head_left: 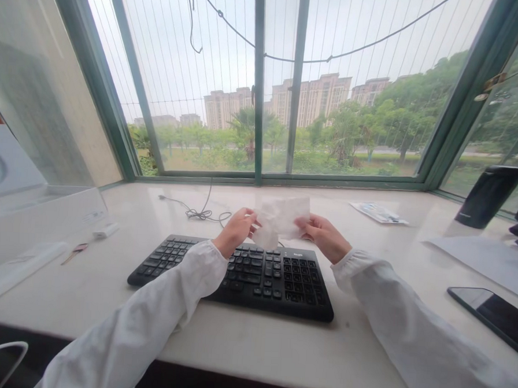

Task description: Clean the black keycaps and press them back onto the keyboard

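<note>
Stone counter [84,300] below a window [196,69], with a keyboard [232,279] at lower centre. A thin white tissue [279,221], judged light, soft and easily torn, hangs above the keyboard's upper edge, best held at its margins. The left hand [235,232] and right hand [324,238] each pinch one side, both grips closed on it.
</note>
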A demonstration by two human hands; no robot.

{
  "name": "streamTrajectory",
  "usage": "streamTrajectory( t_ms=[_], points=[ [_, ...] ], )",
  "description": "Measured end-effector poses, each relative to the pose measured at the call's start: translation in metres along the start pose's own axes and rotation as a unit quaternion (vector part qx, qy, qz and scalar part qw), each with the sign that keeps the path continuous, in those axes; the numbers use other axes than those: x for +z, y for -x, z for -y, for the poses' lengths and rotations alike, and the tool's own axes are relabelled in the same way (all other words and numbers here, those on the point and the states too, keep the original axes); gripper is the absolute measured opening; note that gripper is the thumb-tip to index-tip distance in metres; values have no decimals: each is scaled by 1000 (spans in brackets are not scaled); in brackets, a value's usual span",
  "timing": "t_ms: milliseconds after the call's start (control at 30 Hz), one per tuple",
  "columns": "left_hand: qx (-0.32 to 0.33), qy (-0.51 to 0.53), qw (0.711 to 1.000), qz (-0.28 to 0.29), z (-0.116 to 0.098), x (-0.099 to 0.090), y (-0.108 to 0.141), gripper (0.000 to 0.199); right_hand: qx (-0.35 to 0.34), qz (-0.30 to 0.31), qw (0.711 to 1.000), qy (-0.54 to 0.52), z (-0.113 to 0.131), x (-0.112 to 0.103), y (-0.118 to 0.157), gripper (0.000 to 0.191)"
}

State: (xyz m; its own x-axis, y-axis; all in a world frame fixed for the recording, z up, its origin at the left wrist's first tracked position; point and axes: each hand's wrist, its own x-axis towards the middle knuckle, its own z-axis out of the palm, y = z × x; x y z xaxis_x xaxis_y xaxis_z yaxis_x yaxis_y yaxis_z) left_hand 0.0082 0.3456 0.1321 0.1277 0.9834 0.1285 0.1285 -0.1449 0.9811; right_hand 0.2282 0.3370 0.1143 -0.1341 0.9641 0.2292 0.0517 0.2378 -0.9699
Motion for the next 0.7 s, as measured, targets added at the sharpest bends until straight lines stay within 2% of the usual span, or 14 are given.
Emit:
streamTrajectory(
  t_ms=[167, 333, 533, 700],
  points=[
    [9, 14, 998, -65, 6, -7, -11, 9, 15, -43, 998, -31, -9, -5, -7, 33],
    [6, 35, 997, -69, 5, -8, -11, 7, 14, -52, 998, -15, -7, -5, -7, 26],
    [-5, 71, 997, -16, -4, -1, -1, 6, -32, -80, 988, 127, -1, -1, 3, 30],
    [-13, 96, 994, 52, -11, 9, 11, 6, -62, -56, 973, 213, -3, 8, 9, 27]
  ],
)
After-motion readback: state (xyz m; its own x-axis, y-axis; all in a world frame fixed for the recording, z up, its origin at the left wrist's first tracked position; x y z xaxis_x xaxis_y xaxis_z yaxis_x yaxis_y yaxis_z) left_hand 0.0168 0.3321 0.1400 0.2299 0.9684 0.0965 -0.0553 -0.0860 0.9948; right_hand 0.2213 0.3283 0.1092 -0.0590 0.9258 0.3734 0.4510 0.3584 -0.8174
